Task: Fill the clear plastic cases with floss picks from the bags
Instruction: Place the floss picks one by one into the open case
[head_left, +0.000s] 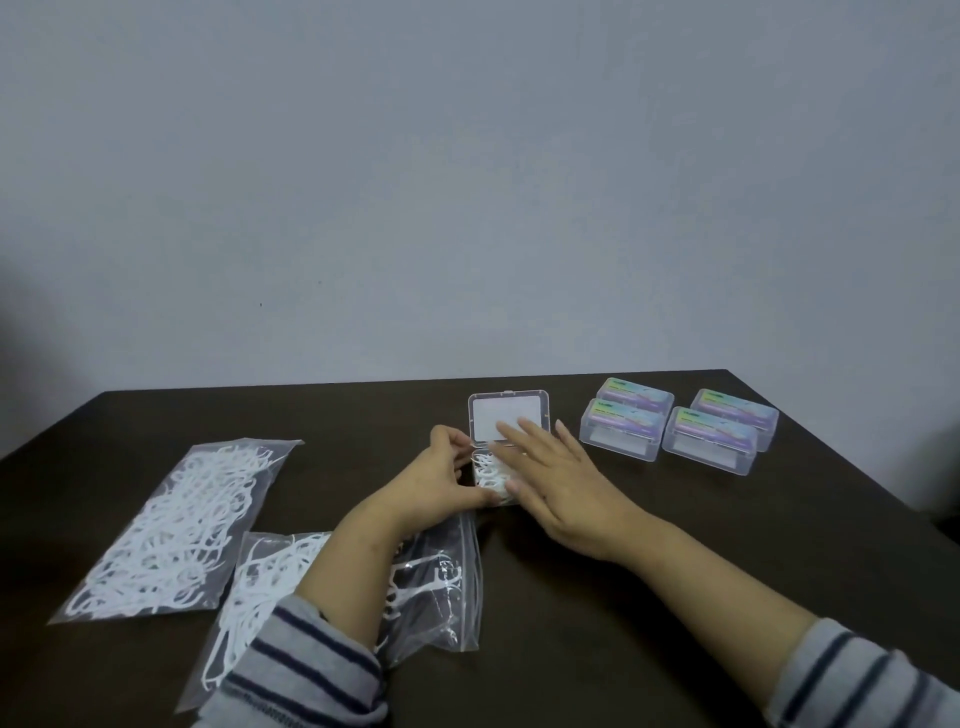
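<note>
An open clear plastic case (509, 415) stands mid-table, its lid raised toward the wall and its base holding white floss picks (488, 472). My left hand (441, 483) grips the left side of the base, thumb and fingers curled round it. With fingers straight, my right hand (556, 478) lies flat over the right part of the base and the picks. One clear bag of floss picks (176, 530) lies at the left. A second bag (431, 577) lies under my left forearm, some picks spilling from its near end.
Several shut clear cases with colourful labels (680, 423) stand in two rows at the back right of the dark brown table (675, 571). A plain grey wall rises right behind the table's far edge. The right table edge slants toward me.
</note>
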